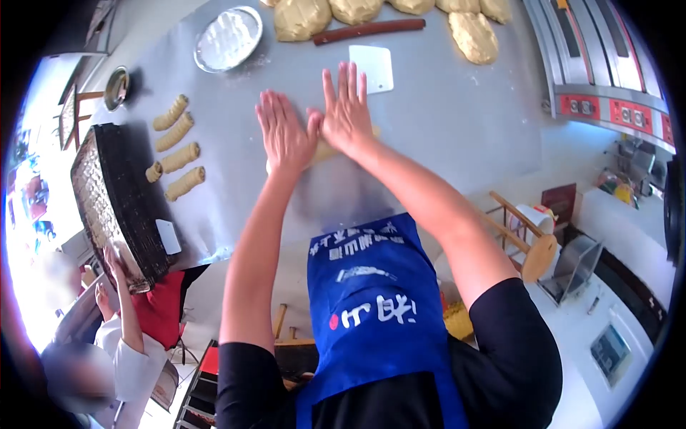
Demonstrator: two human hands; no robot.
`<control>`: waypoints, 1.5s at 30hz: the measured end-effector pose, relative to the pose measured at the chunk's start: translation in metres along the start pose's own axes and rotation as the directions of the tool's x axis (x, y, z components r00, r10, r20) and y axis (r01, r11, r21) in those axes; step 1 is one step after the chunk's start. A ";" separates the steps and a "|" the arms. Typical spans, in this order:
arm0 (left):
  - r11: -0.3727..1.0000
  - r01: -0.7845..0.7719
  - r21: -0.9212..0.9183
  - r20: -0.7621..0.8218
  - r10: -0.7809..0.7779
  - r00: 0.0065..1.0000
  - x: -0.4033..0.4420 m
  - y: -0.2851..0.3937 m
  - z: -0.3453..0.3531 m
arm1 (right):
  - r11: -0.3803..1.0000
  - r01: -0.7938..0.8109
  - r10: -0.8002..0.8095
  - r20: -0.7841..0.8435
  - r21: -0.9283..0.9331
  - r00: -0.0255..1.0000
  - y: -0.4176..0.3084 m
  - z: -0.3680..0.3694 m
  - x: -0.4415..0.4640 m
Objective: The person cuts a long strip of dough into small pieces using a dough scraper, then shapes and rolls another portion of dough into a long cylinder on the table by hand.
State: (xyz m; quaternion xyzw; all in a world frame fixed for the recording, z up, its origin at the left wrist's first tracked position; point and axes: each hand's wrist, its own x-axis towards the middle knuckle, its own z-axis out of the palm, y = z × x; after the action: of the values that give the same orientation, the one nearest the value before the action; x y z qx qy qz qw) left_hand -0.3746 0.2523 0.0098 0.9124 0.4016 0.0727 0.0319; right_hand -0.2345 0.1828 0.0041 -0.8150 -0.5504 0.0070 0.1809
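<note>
My left hand (287, 137) lies flat with its fingers stretched forward over the metal worktop. Beside it my right hand (347, 118) is also flat, fingers extended, the thumbs meeting or nearly so. Under both palms is a pale dough roll (325, 151), mostly hidden by the hands. Just beyond my right fingertips sits a white dough scraper (379, 68). A brown rolling pin (369, 32) lies farther off, in front of several large dough lumps (355, 8). To the left, several short coiled dough rolls (181, 157) rest on the worktop.
A round metal plate of white flour (229, 39) stands at the back left, near a small bowl (116, 88). A dark basket (132, 207) and a second white scraper (168, 237) line the left edge. A co-worker's hand (113, 263) touches the basket. Ovens (600, 107) stand right.
</note>
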 end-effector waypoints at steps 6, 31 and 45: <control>0.992 -0.112 0.056 0.047 0.109 0.993 -0.003 -0.009 0.015 | 0.942 0.320 -0.307 0.125 -0.098 0.943 0.004 0.008 0.012; 0.964 0.243 -0.105 -0.011 -0.246 0.969 -0.050 -0.005 0.007 | 0.963 0.251 -0.263 0.128 0.101 0.956 0.008 -0.009 -0.041; 0.980 0.180 -0.082 0.039 -0.177 0.983 -0.103 -0.007 -0.024 | 0.979 0.204 -0.194 0.260 -0.015 0.946 0.045 -0.071 -0.107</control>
State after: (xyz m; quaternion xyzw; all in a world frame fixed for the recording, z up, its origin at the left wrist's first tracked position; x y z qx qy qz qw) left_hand -0.4523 0.1809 0.0211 0.8715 0.4778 0.0721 0.0834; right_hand -0.2214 0.0517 0.0365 -0.7511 -0.6487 0.0828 0.0907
